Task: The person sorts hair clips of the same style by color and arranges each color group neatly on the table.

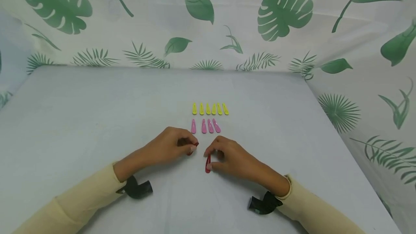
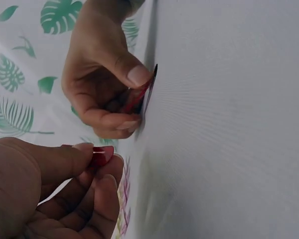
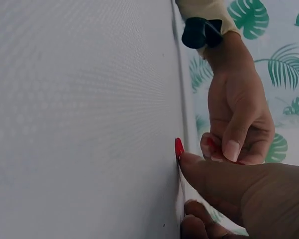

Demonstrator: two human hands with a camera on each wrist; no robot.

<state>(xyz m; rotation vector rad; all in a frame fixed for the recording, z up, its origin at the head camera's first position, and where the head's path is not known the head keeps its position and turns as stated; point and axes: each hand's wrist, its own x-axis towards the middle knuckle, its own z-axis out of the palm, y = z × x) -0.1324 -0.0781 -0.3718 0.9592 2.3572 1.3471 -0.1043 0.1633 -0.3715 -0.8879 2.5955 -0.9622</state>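
Note:
My left hand (image 1: 169,146) pinches a red snap hair clip (image 2: 103,156) between thumb and fingers, a little above the table; the fingers hide part of it. To its right, my right hand (image 1: 234,158) holds another red hair clip (image 1: 208,164) with its thumb at the lower end and a fingertip at the upper end. That clip (image 3: 179,147) is down at the white tabletop, partly covered by the thumb in the right wrist view. Just beyond the hands lies a row of several pink hair clips (image 1: 203,126), with a wider gap after the leftmost one.
Farther back, several yellow hair clips (image 1: 208,109) lie in a row on the white table (image 1: 97,100). A leaf-print cloth (image 1: 227,21) hangs behind the table and along its right side. A black wrist camera (image 1: 138,187) sits below the left cuff, another (image 1: 264,203) below the right.

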